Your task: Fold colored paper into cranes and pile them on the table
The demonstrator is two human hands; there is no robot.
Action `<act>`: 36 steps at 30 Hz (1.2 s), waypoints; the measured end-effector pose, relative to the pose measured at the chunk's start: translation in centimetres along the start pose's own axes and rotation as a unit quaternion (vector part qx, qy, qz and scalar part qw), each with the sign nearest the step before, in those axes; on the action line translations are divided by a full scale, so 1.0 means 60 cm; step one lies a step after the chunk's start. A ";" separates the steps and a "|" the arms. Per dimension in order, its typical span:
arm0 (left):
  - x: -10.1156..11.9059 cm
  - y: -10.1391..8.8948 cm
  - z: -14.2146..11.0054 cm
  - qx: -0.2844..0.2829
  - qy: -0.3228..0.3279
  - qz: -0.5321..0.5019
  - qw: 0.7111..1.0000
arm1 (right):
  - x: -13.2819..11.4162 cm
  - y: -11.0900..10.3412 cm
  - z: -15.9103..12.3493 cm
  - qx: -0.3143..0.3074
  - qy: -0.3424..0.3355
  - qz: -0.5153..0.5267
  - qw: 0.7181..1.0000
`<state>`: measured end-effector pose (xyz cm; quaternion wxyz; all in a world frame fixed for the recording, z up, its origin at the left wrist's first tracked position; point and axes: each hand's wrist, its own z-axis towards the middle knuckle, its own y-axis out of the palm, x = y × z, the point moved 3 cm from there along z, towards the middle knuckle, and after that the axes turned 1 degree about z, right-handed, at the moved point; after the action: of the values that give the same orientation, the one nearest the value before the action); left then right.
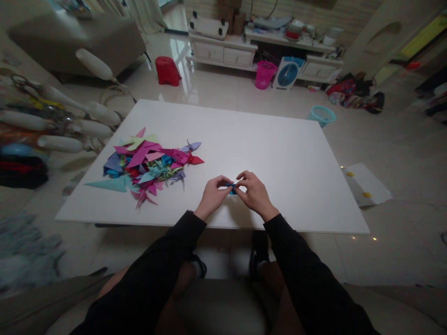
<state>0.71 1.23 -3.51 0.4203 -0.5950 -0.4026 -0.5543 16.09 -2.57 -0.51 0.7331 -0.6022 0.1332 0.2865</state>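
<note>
Between my two hands, over the front middle of the white table [279, 153], is a small piece of folded blue paper [233, 190]. My left hand [215, 194] pinches its left side between thumb and fingertips. On the other side, my right hand [253, 192] pinches it as well, with the fingers curled. Fingertips cover much of the paper, so its exact shape cannot be made out. Left of my hands lies a pile of folded paper figures [146, 158] in pink, teal, lilac, red and green; some look like origami cranes.
Past the far table edge stand a red stool [167, 71], a pink basket [264, 74] and a blue-and-white fan [288, 72]. A light-blue bin [321, 115] is by the far right corner. A white sheet [367, 185] lies low at the right. White padded bars [94, 64] reach toward the left edge.
</note>
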 end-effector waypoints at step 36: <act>-0.032 -0.011 0.004 -0.029 -0.120 0.108 0.986 | 0.030 0.010 -0.006 -0.197 0.151 -0.197 0.949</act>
<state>0.04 1.67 -5.42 0.4089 -0.7094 -0.3668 -0.4415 17.22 -2.37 -2.03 0.6134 -0.7848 0.0622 0.0632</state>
